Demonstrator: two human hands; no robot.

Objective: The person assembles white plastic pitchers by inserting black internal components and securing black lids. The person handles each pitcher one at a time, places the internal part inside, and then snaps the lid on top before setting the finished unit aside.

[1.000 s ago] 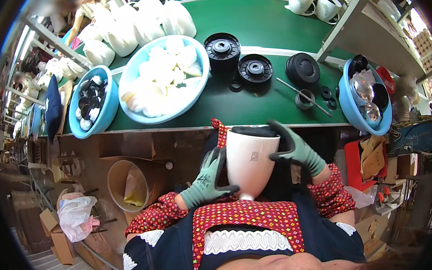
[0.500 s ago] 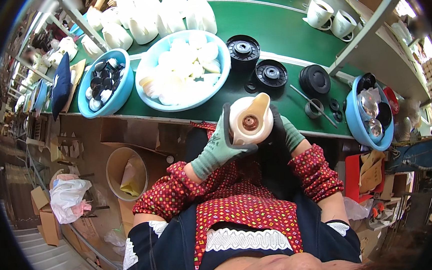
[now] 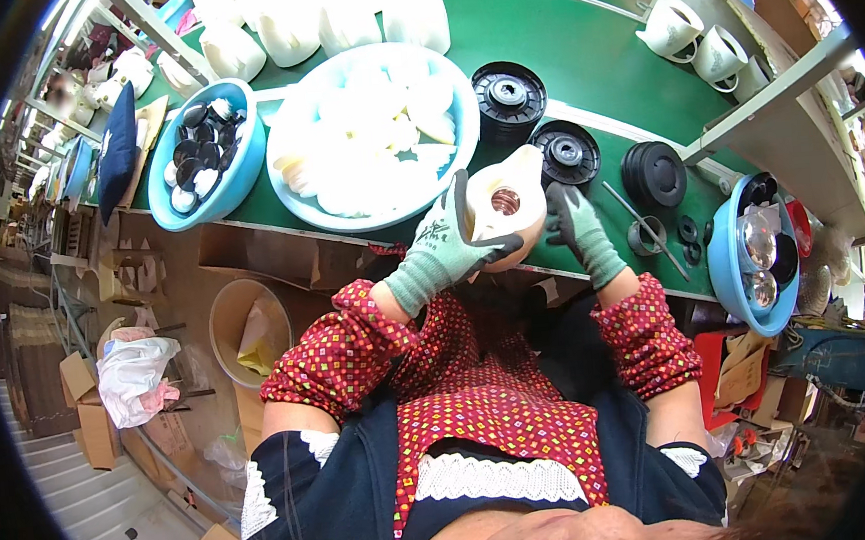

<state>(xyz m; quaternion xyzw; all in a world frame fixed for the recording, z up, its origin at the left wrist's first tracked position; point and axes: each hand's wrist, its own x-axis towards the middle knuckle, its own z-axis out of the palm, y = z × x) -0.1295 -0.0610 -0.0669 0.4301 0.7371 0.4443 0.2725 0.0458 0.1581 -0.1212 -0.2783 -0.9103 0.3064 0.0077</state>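
My left hand (image 3: 450,239), in a green glove with dark fingers, is wrapped round the side of a cream thermos jug (image 3: 523,178). The jug's spout points away from me, and its round opening shows a coppery inside. Just right of the jug is my right hand (image 3: 580,228), gloved the same way, its fingers loosely bent and apart with nothing visible in them. Beyond the hands on the green bench lie black round ribbed parts (image 3: 567,152), one stack (image 3: 509,99) standing further back.
A blue basin (image 3: 287,195) of white parts stands beyond my left hand, with a smaller blue basin (image 3: 166,210) of black and white caps beside it. Right of my right hand are a thin rod (image 3: 648,232), black discs (image 3: 655,174) and another blue basin (image 3: 725,260).
My right hand has come off the jug and moved slightly right. The jug, still in my left hand, has tilted, showing more of its opening. The view has shifted a little.
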